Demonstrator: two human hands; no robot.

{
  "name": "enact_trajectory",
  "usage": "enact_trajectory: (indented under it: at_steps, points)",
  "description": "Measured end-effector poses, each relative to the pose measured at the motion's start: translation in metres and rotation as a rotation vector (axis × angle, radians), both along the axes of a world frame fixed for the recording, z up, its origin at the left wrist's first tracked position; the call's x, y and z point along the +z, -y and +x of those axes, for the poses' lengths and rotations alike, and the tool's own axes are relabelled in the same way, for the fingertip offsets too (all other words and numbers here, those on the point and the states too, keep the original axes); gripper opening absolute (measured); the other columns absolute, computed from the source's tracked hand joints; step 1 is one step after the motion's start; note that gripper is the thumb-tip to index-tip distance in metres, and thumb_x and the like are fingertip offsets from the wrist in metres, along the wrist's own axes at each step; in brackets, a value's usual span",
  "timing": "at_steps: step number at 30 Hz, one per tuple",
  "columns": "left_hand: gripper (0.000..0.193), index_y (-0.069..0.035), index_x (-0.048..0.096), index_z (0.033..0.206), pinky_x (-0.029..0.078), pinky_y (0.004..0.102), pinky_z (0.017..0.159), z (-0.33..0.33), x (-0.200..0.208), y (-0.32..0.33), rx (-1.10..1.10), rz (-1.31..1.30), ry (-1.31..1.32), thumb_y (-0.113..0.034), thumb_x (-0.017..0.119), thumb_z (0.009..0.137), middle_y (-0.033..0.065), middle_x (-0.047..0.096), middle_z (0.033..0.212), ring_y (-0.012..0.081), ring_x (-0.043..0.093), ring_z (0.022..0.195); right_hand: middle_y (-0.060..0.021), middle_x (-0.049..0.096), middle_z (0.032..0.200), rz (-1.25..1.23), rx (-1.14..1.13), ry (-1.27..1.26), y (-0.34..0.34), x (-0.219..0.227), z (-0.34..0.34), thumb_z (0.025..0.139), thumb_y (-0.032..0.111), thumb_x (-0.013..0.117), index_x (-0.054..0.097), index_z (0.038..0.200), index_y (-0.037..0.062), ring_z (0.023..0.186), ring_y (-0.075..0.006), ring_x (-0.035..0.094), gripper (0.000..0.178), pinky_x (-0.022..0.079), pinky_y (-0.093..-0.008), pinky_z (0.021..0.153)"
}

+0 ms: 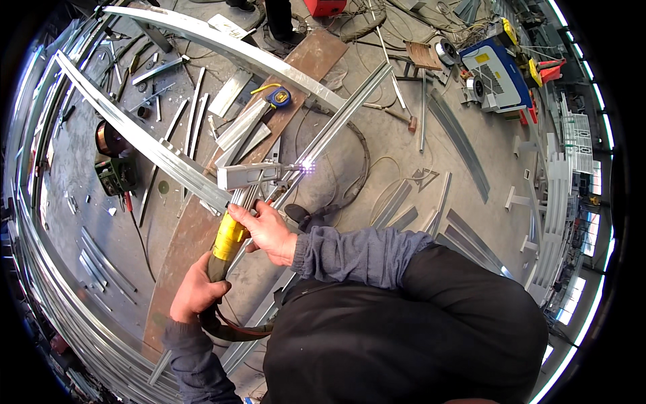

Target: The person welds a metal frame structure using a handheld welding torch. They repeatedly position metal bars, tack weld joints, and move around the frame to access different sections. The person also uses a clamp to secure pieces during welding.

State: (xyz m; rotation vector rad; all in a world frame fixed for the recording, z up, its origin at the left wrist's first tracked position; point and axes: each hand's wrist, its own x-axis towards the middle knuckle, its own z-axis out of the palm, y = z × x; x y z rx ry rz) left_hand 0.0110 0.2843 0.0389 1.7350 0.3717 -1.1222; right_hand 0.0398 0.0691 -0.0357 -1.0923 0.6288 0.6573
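Both my hands hold a welding gun (pixel 230 236) with a yellow-wrapped handle. My left hand (pixel 195 291) is closed around its dark rear end, where a thick cable runs back toward my lap. Higher up, my right hand (pixel 270 232) grips the front of the yellow part, thumb on top. A silver boxy piece with cutouts (pixel 245 176) sits at the gun's front; I cannot tell whether it belongs to the gun. Past it a bright white-violet glow (pixel 307 165) burns against a long metal rail (pixel 350 111) that slants up to the right.
A galvanised beam (pixel 145 135) and a curved one (pixel 232 44) frame the left and far side. A rusty plate (pixel 323 54) bears a blue tape measure (pixel 278 98). Around lie metal offcuts, cables and a hammer (pixel 412 124). A blue-white machine (pixel 498 77) stands right; a person's legs (pixel 279 20) show far off.
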Motion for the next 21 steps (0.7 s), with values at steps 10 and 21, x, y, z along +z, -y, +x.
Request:
enact_trajectory:
  at_steps: [10, 21]
  points:
    - [0.064, 0.002, 0.057, 0.137, 0.051, 0.0293, 0.062, -0.005, -0.008, -0.008, -0.004, -0.004, 0.007, -0.004, 0.076, 0.076, 0.0005, 0.063, 0.088, 0.0117, 0.061, 0.068, -0.0068, 0.067, 0.112, 0.006, 0.040, 0.000, 0.000, 0.006, 0.000, 0.096, 0.066, 0.075, 0.059, 0.131, 0.0047, 0.096, -0.0149, 0.066, 0.073, 0.056, -0.0306, 0.058]
    - [0.068, 0.004, 0.057, 0.140, 0.052, 0.0314, 0.070, -0.006, -0.002, -0.010, -0.018, 0.025, -0.027, -0.009, 0.076, 0.076, 0.0031, 0.064, 0.092, 0.0133, 0.061, 0.077, -0.0069, 0.067, 0.116, 0.022, 0.060, -0.003, -0.004, 0.002, -0.004, 0.098, 0.064, 0.074, 0.058, 0.134, 0.0049, 0.099, -0.0147, 0.065, 0.071, 0.056, -0.0307, 0.059]
